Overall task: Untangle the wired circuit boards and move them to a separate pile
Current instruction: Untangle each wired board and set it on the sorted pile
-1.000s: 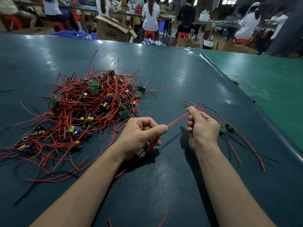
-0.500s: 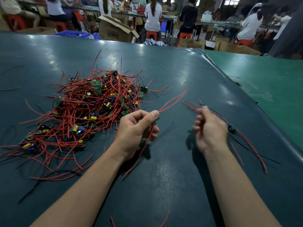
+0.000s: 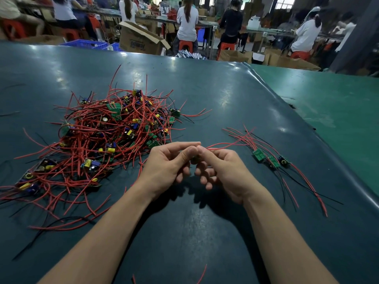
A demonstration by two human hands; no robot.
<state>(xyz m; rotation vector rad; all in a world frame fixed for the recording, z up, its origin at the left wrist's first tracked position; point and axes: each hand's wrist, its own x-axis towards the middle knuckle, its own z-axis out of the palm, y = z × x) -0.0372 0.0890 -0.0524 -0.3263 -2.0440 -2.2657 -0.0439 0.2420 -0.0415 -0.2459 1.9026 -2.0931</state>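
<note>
A wired board, mostly hidden, sits pinched between the left hand and right hand above the table, between the tangled pile at left and sorted boards at right.

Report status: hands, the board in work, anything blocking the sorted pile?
Left hand and right hand both pinch one wired board, mostly hidden. Tangled pile to the left. Sorted pile to the right, nothing in between.
</note>
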